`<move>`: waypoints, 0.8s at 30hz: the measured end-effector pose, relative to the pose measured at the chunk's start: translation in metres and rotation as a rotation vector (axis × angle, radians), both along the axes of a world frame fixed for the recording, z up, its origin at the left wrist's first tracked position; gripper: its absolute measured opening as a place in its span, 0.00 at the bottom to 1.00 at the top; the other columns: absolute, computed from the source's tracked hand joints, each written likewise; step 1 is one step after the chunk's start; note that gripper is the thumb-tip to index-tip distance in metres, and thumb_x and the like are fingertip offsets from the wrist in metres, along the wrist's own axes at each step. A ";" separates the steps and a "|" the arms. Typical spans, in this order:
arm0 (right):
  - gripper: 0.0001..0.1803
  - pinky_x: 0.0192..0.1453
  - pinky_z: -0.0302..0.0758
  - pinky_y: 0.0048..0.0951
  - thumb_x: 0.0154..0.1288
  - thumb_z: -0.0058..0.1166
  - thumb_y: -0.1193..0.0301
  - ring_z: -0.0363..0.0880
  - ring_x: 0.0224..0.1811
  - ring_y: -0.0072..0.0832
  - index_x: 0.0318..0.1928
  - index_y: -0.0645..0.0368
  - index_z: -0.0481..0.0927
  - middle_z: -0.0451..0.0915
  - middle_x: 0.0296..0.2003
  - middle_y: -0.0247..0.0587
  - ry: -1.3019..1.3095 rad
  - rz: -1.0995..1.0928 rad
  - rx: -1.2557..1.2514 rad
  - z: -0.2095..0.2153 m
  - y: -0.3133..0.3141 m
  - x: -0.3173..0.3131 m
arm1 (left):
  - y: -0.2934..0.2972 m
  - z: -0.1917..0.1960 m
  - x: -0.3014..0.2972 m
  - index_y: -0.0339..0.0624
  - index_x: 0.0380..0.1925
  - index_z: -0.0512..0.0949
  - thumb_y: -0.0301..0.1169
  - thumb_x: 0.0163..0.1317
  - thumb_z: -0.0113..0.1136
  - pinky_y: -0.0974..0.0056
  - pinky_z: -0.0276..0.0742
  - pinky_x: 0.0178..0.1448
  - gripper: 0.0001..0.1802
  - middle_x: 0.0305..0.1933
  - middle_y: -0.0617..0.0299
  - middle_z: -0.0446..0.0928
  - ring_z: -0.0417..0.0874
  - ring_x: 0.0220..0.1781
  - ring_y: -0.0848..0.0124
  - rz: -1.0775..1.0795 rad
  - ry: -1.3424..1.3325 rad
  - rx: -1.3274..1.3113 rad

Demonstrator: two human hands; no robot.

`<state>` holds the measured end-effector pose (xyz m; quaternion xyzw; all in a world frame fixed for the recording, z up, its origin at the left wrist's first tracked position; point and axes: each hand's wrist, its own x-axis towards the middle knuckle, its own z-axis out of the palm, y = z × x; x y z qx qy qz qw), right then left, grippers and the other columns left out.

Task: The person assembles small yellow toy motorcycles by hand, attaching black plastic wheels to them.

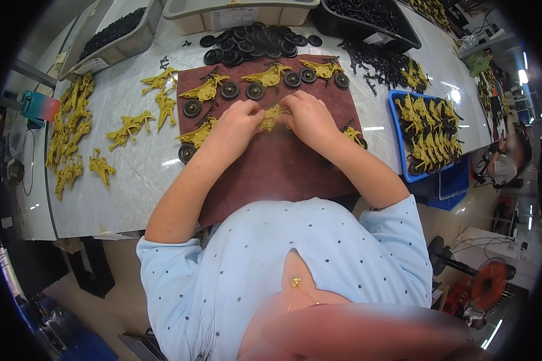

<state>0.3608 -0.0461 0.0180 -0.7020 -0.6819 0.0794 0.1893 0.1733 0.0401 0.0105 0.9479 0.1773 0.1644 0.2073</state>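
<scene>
I wear a light blue top (247,259) scattered with small dark dots, with an open slit at the neckline (310,275) and short sleeves (167,268). A thin gold necklace (292,298) bears a small gold pendant (295,281). My left hand (241,123) and right hand (311,118) are bare.

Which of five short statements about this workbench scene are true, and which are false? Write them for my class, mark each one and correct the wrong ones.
1. The left hand and the right hand hold the same yellow piece. True.
2. Loose black wheels are heaped at the far edge of the dark red cloth. True.
3. The cloth is bright green. False: it is dark red.
4. The blue tray stands to the right of the cloth. True.
5. The person wears a striped top. False: the light blue top is dotted.
</scene>
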 end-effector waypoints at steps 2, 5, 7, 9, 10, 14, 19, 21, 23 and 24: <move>0.15 0.49 0.74 0.43 0.56 0.62 0.68 0.78 0.44 0.46 0.44 0.60 0.79 0.79 0.39 0.46 0.001 -0.027 -0.012 -0.002 -0.001 -0.002 | -0.003 -0.008 0.002 0.32 0.48 0.78 0.23 0.49 0.68 0.57 0.74 0.58 0.23 0.51 0.49 0.75 0.76 0.54 0.53 0.040 -0.023 0.080; 0.15 0.50 0.74 0.43 0.56 0.62 0.70 0.78 0.45 0.45 0.44 0.60 0.77 0.79 0.40 0.46 0.126 -0.051 0.033 0.000 -0.001 -0.002 | -0.013 -0.006 0.002 0.29 0.49 0.76 0.24 0.49 0.68 0.57 0.73 0.60 0.25 0.54 0.46 0.74 0.76 0.55 0.52 0.060 -0.049 0.094; 0.17 0.54 0.73 0.42 0.56 0.61 0.72 0.76 0.49 0.45 0.47 0.60 0.76 0.77 0.45 0.46 0.178 0.031 -0.039 0.006 -0.004 0.000 | -0.014 -0.006 0.002 0.27 0.50 0.75 0.24 0.49 0.67 0.57 0.73 0.60 0.26 0.53 0.45 0.74 0.76 0.55 0.52 0.054 -0.050 0.103; 0.19 0.55 0.72 0.42 0.56 0.61 0.73 0.75 0.51 0.45 0.49 0.60 0.76 0.76 0.48 0.46 0.121 0.116 0.058 0.003 -0.009 -0.001 | -0.015 -0.008 0.003 0.26 0.51 0.75 0.24 0.49 0.67 0.57 0.73 0.60 0.26 0.53 0.45 0.74 0.76 0.55 0.52 0.054 -0.051 0.110; 0.20 0.56 0.71 0.42 0.55 0.61 0.73 0.74 0.53 0.45 0.50 0.60 0.76 0.75 0.51 0.46 0.066 0.199 0.155 0.002 -0.013 -0.003 | -0.016 -0.012 0.005 0.26 0.50 0.75 0.24 0.50 0.66 0.56 0.73 0.60 0.25 0.52 0.45 0.74 0.76 0.54 0.53 0.078 -0.024 0.154; 0.21 0.60 0.69 0.43 0.54 0.61 0.73 0.73 0.56 0.45 0.51 0.59 0.76 0.73 0.55 0.45 -0.029 0.320 0.149 0.006 -0.022 -0.007 | -0.020 -0.019 0.015 0.28 0.47 0.76 0.24 0.51 0.63 0.57 0.73 0.59 0.21 0.45 0.49 0.77 0.78 0.51 0.55 0.156 0.123 0.390; 0.19 0.59 0.67 0.39 0.52 0.62 0.72 0.75 0.53 0.36 0.47 0.56 0.79 0.78 0.50 0.38 0.037 0.235 0.255 0.001 -0.009 -0.002 | -0.013 -0.011 0.010 0.32 0.44 0.78 0.26 0.52 0.63 0.59 0.77 0.51 0.18 0.38 0.52 0.80 0.81 0.41 0.56 0.124 -0.099 0.202; 0.17 0.58 0.67 0.37 0.52 0.63 0.72 0.76 0.52 0.34 0.45 0.56 0.80 0.79 0.47 0.35 0.013 0.237 0.256 0.001 -0.004 0.001 | -0.015 -0.012 0.009 0.33 0.43 0.78 0.26 0.52 0.63 0.59 0.79 0.48 0.17 0.37 0.52 0.80 0.82 0.38 0.56 0.103 -0.173 0.139; 0.15 0.56 0.67 0.36 0.52 0.63 0.72 0.77 0.50 0.32 0.43 0.55 0.80 0.81 0.44 0.32 -0.010 0.242 0.256 -0.002 -0.003 0.002 | -0.014 -0.011 0.009 0.34 0.34 0.77 0.28 0.52 0.63 0.59 0.78 0.41 0.11 0.29 0.56 0.78 0.82 0.33 0.59 0.090 -0.329 0.099; 0.14 0.55 0.67 0.35 0.52 0.63 0.72 0.77 0.49 0.31 0.41 0.55 0.81 0.81 0.42 0.31 -0.035 0.249 0.285 -0.004 -0.003 0.002 | -0.014 -0.010 0.008 0.34 0.34 0.77 0.28 0.52 0.63 0.59 0.78 0.41 0.11 0.29 0.56 0.78 0.82 0.33 0.59 0.090 -0.330 0.096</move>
